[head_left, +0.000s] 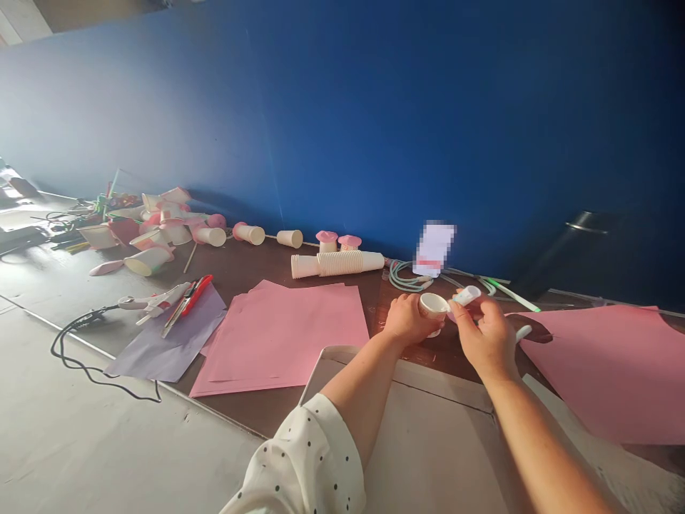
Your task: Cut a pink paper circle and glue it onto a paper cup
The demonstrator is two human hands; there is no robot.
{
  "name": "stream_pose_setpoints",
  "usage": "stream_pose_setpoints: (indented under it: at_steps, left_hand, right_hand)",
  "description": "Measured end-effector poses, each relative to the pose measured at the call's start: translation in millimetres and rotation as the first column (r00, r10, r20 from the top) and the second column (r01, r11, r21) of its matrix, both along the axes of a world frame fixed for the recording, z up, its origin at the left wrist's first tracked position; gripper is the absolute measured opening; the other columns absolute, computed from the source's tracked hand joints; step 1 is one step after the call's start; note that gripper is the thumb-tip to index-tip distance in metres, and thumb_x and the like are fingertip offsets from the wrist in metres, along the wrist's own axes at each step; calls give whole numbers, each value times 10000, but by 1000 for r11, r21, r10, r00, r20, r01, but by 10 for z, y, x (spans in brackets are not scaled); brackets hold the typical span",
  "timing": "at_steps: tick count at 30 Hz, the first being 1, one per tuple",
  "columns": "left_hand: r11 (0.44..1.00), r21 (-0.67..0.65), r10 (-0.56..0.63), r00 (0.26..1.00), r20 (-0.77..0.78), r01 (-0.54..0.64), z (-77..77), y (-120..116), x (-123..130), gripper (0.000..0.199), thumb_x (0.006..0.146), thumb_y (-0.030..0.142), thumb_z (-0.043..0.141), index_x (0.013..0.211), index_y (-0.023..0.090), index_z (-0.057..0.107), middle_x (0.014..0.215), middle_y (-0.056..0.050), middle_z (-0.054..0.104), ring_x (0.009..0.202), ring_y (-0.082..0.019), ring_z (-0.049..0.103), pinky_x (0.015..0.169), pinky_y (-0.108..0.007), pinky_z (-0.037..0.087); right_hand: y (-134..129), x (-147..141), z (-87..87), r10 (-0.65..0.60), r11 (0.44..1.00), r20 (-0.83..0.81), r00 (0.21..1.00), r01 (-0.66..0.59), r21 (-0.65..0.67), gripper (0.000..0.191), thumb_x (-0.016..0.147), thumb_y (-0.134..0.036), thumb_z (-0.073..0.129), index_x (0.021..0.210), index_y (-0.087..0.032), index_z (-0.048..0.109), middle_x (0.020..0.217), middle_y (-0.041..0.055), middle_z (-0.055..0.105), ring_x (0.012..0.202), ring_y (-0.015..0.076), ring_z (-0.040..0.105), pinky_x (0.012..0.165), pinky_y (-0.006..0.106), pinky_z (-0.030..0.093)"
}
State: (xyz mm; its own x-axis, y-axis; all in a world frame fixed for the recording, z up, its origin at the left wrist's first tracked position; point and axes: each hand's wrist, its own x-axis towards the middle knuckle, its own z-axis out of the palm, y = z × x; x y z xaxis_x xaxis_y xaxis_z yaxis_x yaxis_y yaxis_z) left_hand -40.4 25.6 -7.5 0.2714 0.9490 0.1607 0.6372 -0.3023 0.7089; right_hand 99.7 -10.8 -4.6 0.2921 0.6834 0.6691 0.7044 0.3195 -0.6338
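Observation:
My left hand is wrapped around a small white paper cup, its opening tilted up toward me. Close to the cup's right rim, my right hand pinches a short white tube with a rounded end; its exact kind is unclear. The tube's near end almost meets the rim, and I cannot tell if they touch. Behind the hands lies a long stack of nested paper cups. A white rod-like end shows just right of my right wrist, partly hidden.
Pink paper sheets lie left, with another pink sheet right. A glue gun and red utility knife rest on purple paper. Pink-topped cups, a coiled cable and a blurred white card stand toward the blue partition.

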Motion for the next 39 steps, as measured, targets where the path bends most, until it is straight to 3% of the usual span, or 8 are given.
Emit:
stream_pose_setpoints:
  at_steps: [4, 9, 13, 18, 24, 29, 39]
  left_hand:
    - [999, -30, -23, 999, 48, 24, -11, 19, -5, 526, 659, 484, 725, 1068, 170, 618, 1130, -95, 645, 1043, -257, 587, 922, -346, 459]
    - [998, -51, -40, 997, 68, 44, 0, 19, -5, 543, 665, 459, 728, 1105, 160, 615, 1163, -105, 639, 1043, -254, 591, 926, -350, 460]
    - [998, -32, -45, 997, 64, 47, 9, 9, -4, 526, 674, 462, 717, 1099, 170, 619, 1144, -97, 646, 1047, -256, 588, 936, -349, 451]
    - [998, -6, -68, 998, 9, 68, 18, 1, -6, 476, 705, 446, 696, 1095, 185, 616, 1153, -95, 641, 1072, -262, 571, 948, -354, 436]
    - [998, 15, -66, 998, 5, 66, -6, 11, -5, 463, 717, 469, 690, 1069, 177, 616, 1138, -105, 645, 1055, -269, 580, 940, -356, 437]
    - [998, 13, -65, 998, 7, 65, -12, 10, 4, 481, 705, 445, 705, 1092, 174, 618, 1144, -107, 643, 1059, -266, 582, 938, -353, 442]
    - [997, 14, -73, 996, 56, 73, -41, 16, 4, 524, 685, 430, 725, 1123, 164, 613, 1154, -108, 641, 1057, -263, 576, 937, -350, 438]
  right_hand:
    - [5, 15, 25, 85, 996, -294, 952, -87, 5, 363, 805, -467, 648, 1029, -182, 635, 986, 121, 719, 886, 248, 693, 826, 429, 542]
    - [-12, 7, 49, 95, 995, -369, 925, -91, 27, 388, 788, -472, 664, 1043, -182, 634, 1023, 135, 714, 911, 261, 693, 849, 458, 538]
    - [-35, -24, 32, 113, 993, -296, 948, -104, 48, 398, 787, -460, 673, 1056, -167, 650, 1015, 134, 714, 899, 251, 690, 838, 430, 544]
    - [-72, -47, 31, 99, 995, -24, 995, -99, 4, 366, 820, -448, 641, 1096, -208, 663, 1063, 96, 708, 890, 235, 678, 840, 403, 528]
    - [-54, -37, 47, 91, 995, 216, 972, -99, 24, 323, 862, -444, 574, 1068, -221, 682, 1013, 88, 707, 920, 247, 659, 823, 379, 514]
    - [-11, 10, 27, 36, 997, 252, 967, -51, 54, 355, 874, -459, 538, 1075, -205, 686, 966, 99, 699, 922, 269, 646, 843, 412, 509]
    - [3, 61, 2, -76, 997, 160, 984, 79, -13, 383, 838, -445, 579, 1110, -204, 698, 994, 105, 700, 827, 254, 649, 814, 406, 508]
